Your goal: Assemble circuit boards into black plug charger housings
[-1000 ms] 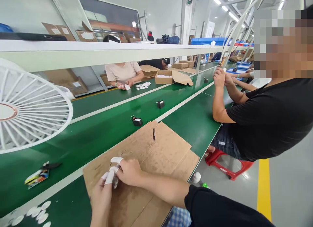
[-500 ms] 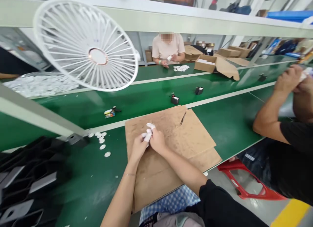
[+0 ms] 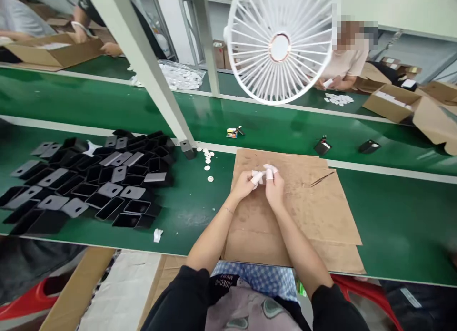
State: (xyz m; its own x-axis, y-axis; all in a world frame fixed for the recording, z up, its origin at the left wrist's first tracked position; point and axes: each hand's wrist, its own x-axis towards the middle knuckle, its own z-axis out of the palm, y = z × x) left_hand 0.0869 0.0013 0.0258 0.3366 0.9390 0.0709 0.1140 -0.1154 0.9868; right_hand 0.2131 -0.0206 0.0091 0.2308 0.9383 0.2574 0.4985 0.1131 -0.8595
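Over the brown cardboard sheets (image 3: 257,249), my left hand (image 3: 244,185) and my right hand (image 3: 274,188) meet at the fingertips. White finger cots (image 3: 256,178) cover several fingers of both hands. The fingers are closed in a pinch; whether a small white thing lies between them cannot be made out. To the right of my hands, dark tweezers (image 3: 322,179) lie on the cardboard. Small white discs (image 3: 207,168) are scattered on the green table left of the cardboard.
Many black open-ended cases (image 3: 107,179) fill the table's left side. A white fan (image 3: 279,48) hangs ahead, beside a slanting post (image 3: 143,60). Small black boxes (image 3: 322,146) and a colourful item (image 3: 232,132) rest beyond the divider. Co-workers sit across with cartons (image 3: 391,102).
The view has swung left, bringing the black cases fully into sight and the neighbouring person's arms out of it. My hands remain together over the cardboard, the fingers slightly shifted.
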